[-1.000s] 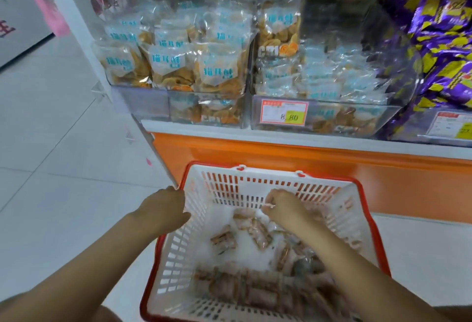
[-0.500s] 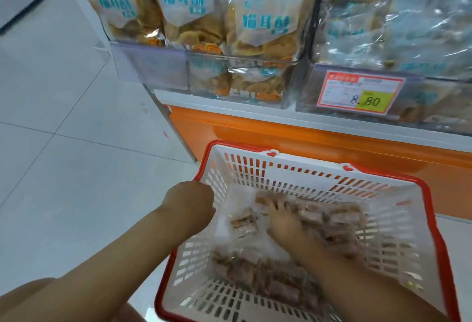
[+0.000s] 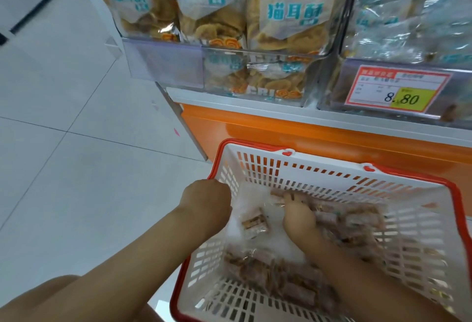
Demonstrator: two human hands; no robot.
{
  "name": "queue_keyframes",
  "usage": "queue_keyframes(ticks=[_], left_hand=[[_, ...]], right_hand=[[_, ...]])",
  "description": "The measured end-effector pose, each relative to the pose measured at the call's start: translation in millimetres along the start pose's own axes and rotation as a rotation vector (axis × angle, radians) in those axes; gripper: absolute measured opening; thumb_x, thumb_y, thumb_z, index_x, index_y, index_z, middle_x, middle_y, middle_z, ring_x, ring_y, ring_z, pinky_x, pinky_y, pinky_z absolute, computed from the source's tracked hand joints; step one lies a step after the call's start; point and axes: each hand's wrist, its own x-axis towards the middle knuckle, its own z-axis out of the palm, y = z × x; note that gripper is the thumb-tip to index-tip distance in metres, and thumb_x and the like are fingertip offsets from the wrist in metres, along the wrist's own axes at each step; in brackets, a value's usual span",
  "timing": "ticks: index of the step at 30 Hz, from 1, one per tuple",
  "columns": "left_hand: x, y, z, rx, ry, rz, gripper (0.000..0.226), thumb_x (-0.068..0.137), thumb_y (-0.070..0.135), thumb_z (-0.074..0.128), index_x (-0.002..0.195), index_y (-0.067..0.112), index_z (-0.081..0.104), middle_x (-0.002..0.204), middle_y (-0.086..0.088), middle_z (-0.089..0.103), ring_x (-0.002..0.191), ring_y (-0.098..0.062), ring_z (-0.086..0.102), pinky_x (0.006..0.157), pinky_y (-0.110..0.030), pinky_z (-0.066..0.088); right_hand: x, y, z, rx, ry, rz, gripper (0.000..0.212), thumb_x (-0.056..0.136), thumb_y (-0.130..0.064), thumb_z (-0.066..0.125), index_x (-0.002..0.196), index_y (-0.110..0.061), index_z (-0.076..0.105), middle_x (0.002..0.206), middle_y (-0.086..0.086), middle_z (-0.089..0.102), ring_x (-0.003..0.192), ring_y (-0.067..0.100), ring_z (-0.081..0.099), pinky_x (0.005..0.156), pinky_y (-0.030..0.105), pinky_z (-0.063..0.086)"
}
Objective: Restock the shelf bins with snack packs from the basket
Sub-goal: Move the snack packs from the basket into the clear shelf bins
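A white basket with a red rim (image 3: 329,168) stands on the floor below the shelf. Several small clear snack packs (image 3: 275,278) with brown pieces lie in it, one (image 3: 255,222) lying apart near the left wall. My left hand (image 3: 207,204) grips the basket's left rim; its fingers are hidden. My right hand (image 3: 297,215) is down inside the basket, fingers curled onto the packs along the far side. Above are clear shelf bins: the left bin (image 3: 163,66) holds bags with blue lettering, and the right bin (image 3: 332,86) holds clear packs.
A red and yellow price tag (image 3: 396,91) reading 8.80 hangs on the right bin. An orange shelf base (image 3: 281,127) runs right behind the basket. White tiled floor (image 3: 76,168) lies open to the left.
My head has moved closer and lower toward the shelf. My right hand dropped from above the basket down into the packs. My left hand has stayed on the rim.
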Motion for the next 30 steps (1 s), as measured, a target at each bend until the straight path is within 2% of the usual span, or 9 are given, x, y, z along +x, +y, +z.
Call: queue_keyframes(ticks=[5,8,11,14,17,20,22,27,30], left_hand=[[-2.0,0.1,-4.3,-0.019,-0.026,-0.019,0.025,0.098,0.029,0.044,0.107,0.012,0.060,0.094,-0.004,0.061,0.088,-0.018,0.061,0.067,-0.024,0.042],[-6.5,1.6,-8.7,-0.054,-0.049,-0.080,0.021,0.097,0.026,0.046,0.107,0.013,0.060,0.088,0.000,0.055,0.083,-0.016,0.057,0.063,-0.024,0.039],[-17.1,7.3,-17.2,-0.107,-0.021,-0.122,0.023,0.097,0.026,0.047,0.112,0.013,0.059,0.101,0.000,0.062,0.094,-0.016,0.060,0.065,-0.024,0.039],[-32.0,12.8,-32.2,-0.398,0.030,-0.071,0.037,0.094,0.043,0.052,0.120,0.016,0.056,0.111,0.001,0.060,0.103,-0.015,0.058,0.071,-0.020,0.040],[-39.0,16.5,-40.5,-0.822,-0.084,0.069,0.051,0.084,0.051,0.064,0.121,0.017,0.059,0.121,0.004,0.061,0.101,-0.011,0.060,0.071,-0.013,0.045],[-45.2,23.2,-45.5,-1.339,-0.213,0.112,0.048,0.078,0.041,0.074,0.113,0.010,0.065,0.106,-0.003,0.071,0.096,-0.014,0.068,0.083,-0.025,0.056],[-49.4,29.2,-48.8,-1.516,-0.206,0.156,0.038,0.079,0.027,0.075,0.111,0.009,0.067,0.103,-0.004,0.073,0.099,-0.016,0.068,0.083,-0.023,0.055],[-61.4,40.6,-61.0,-1.613,-0.119,0.278,0.026,0.082,0.012,0.071,0.108,0.011,0.069,0.103,-0.005,0.073,0.099,-0.017,0.069,0.084,-0.026,0.054],[-62.8,41.6,-69.5,-1.626,-0.087,0.303,0.026,0.082,0.012,0.070,0.109,0.010,0.068,0.104,-0.008,0.073,0.102,-0.024,0.068,0.096,-0.037,0.050]], right_hand=[[-21.3,11.1,-17.0,0.704,0.053,0.113,0.048,0.084,-0.002,0.060,0.129,-0.018,0.057,0.109,0.006,0.067,0.088,0.019,0.063,0.075,0.030,0.053],[-44.8,12.8,-43.0,1.080,-0.093,0.175,0.048,0.078,0.001,0.068,0.124,-0.013,0.061,0.105,0.004,0.068,0.088,0.016,0.063,0.069,0.023,0.052],[-75.2,12.3,-76.7,1.368,-0.262,0.117,0.032,0.081,0.005,0.065,0.112,-0.005,0.063,0.095,0.007,0.072,0.083,0.018,0.069,0.062,0.023,0.054],[-105.6,9.9,-111.1,1.569,-0.340,-0.005,0.022,0.084,0.007,0.060,0.103,-0.004,0.062,0.087,0.008,0.074,0.077,0.016,0.070,0.060,0.022,0.053],[-130.3,6.7,-145.4,1.812,-0.334,-0.131,0.031,0.085,0.012,0.052,0.112,-0.002,0.060,0.090,0.013,0.073,0.076,0.020,0.071,0.060,0.028,0.056],[-155.5,4.3,-173.4,1.876,-0.237,-0.244,0.041,0.079,0.011,0.055,0.117,-0.003,0.059,0.096,0.017,0.071,0.076,0.022,0.071,0.059,0.029,0.057],[-171.2,6.6,-186.6,1.852,-0.151,-0.300,0.041,0.080,0.010,0.056,0.117,-0.008,0.061,0.096,0.013,0.073,0.078,0.021,0.071,0.059,0.028,0.056],[-196.9,20.4,-204.2,1.716,0.022,-0.384,0.040,0.084,-0.028,0.062,0.122,-0.015,0.060,0.113,0.004,0.070,0.100,0.018,0.068,0.077,0.026,0.055],[-200.8,28.2,-208.4,1.586,0.355,-0.285,0.024,0.089,-0.035,0.057,0.109,-0.027,0.067,0.108,-0.006,0.071,0.100,0.010,0.067,0.073,0.021,0.054]])
